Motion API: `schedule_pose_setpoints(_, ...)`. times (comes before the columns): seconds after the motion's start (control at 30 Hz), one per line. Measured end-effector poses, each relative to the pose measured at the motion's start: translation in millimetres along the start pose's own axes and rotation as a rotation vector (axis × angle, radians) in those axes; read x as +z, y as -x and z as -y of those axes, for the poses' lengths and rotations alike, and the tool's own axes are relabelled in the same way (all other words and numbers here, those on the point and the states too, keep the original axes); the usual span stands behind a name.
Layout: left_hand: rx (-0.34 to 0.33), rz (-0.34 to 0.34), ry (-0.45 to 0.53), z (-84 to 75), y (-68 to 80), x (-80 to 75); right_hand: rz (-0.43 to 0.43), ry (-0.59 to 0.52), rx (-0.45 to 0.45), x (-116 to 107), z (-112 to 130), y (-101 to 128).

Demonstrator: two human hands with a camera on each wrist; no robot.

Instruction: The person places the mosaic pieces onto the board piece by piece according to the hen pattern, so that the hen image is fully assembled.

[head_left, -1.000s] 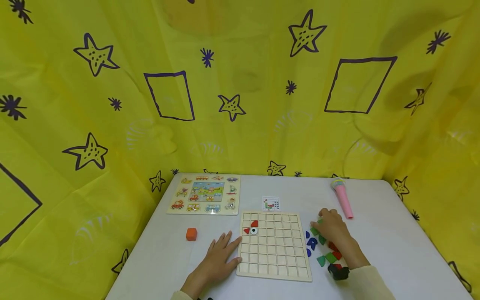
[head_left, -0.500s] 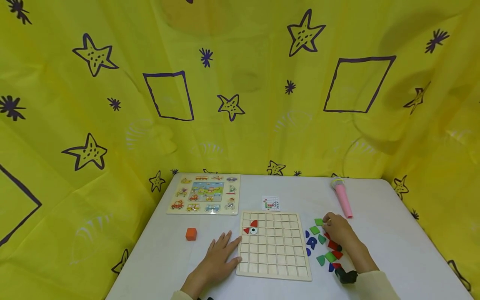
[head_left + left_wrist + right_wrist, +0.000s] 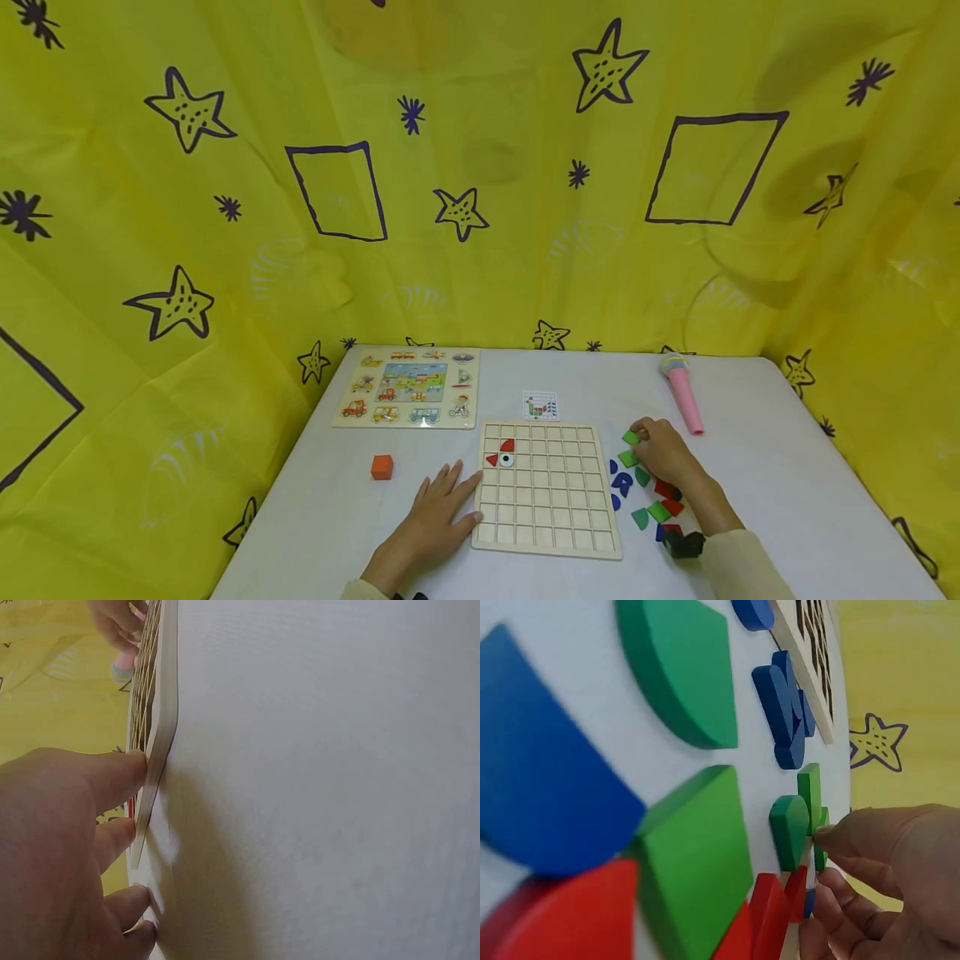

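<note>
My left hand (image 3: pixel 438 521) lies with its fingers spread at the left side of the wooden grid board (image 3: pixel 551 500); in the left wrist view, thumb and forefinger touch the board's edge (image 3: pixel 166 697). On the grid sit a red triangle (image 3: pixel 492 460), a red quarter-round (image 3: pixel 508 446) and a white tile with a black dot (image 3: pixel 507 459). To the right of the board, my right hand (image 3: pixel 663 450) pinches a green square block (image 3: pixel 823 855) between thumb and fingers, low at the table. Another green square (image 3: pixel 627 458) lies just beside it.
Loose red, green and blue pieces (image 3: pixel 640 518) lie between board and right forearm. A small pattern card (image 3: pixel 541 406) lies behind the board. Farther out are a picture puzzle (image 3: pixel 360 421), an orange cube (image 3: pixel 382 467) and a pink toy microphone (image 3: pixel 686 404). Yellow curtain (image 3: pixel 525 275) encloses the table.
My right hand first drew back from the green squares, then came forward and left again onto the far one, which has shifted slightly away. My left hand stays at the board.
</note>
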State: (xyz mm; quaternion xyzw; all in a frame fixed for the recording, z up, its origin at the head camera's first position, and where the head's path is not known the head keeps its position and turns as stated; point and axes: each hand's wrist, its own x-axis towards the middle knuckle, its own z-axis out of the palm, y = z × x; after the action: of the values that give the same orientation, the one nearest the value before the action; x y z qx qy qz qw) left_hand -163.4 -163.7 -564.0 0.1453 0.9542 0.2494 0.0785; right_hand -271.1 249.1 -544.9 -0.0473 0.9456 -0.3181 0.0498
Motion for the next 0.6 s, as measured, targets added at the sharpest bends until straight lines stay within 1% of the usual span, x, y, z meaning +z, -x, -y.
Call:
schedule_pose_setpoints(0.4,0.009,0.004,-0.002,2.0,-2.2,1.6,-0.014,-0.034,-0.03,5.0,7.3,0.9)
schedule_pose_setpoints(0.6,0.005,0.006,0.001,3.3,-2.1,2.2,-0.006,-0.054,-0.02,9.3,6.9,1.8)
